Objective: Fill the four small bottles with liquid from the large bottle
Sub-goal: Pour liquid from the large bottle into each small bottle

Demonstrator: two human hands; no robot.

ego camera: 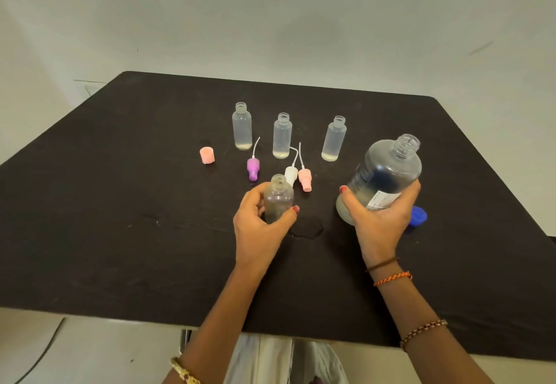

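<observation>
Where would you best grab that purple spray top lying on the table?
By its thick purple collar, pinched from above across the sides. The purple spray top lies flat, its thin tube too flimsy to hold, with bare black table on its left.

- Left hand [258, 224], just left of centre frame, has thumb and fingers curled round a small clear plastic bottle [278, 198], held upright with its open mouth up.
- Left forearm runs in from the bottom edge, gold bangle at the wrist.
- Right hand [379, 221], right of centre, grips the lower half of a large clear plastic bottle [388, 170], tilted up and to the right.
- Right wrist wears thread and bead bracelets.
</observation>
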